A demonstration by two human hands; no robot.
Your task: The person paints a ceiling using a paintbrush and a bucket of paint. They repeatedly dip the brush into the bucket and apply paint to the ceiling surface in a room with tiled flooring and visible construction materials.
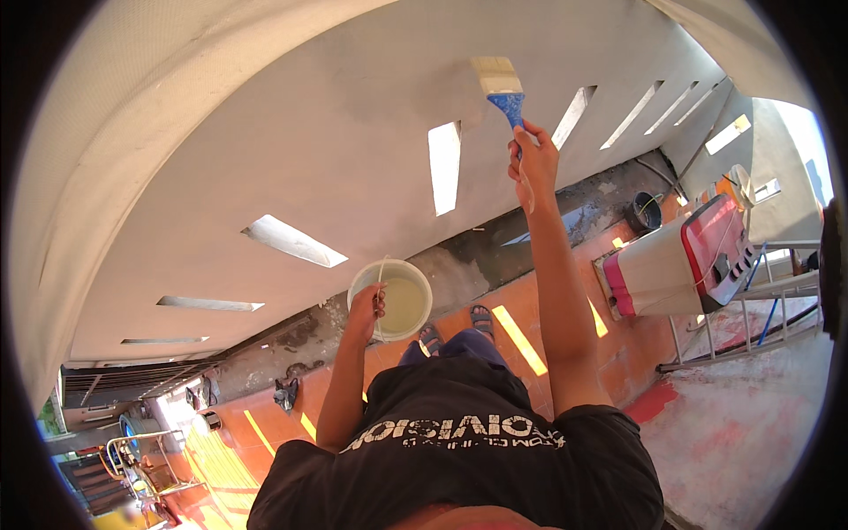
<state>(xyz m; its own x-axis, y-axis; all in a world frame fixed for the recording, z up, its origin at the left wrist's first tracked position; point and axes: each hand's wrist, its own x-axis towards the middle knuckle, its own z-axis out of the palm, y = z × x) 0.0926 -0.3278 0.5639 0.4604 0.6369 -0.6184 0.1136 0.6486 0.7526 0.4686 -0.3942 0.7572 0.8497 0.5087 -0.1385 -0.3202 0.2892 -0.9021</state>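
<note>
My right hand (534,159) is closed around the blue handle of a wide paintbrush (503,84), out ahead of me at arm's length. The pale bristles lie against or very near the grey wall (353,141); which of the two I cannot tell. Around the brush the wall has a darker, damp-looking patch. My left hand (365,311) grips the thin handle of a white bucket (426,287), which hangs in front of my body. A pale, cloudy liquid partly fills the bucket.
Slot openings (444,168) pierce the wall. A grey strip runs along its foot, beside orange floor tiles (459,322). To the right are a white and red machine (680,256), a black bucket (643,212) and a metal ladder (751,340). A dark crumpled thing (285,394) lies left on the tiles.
</note>
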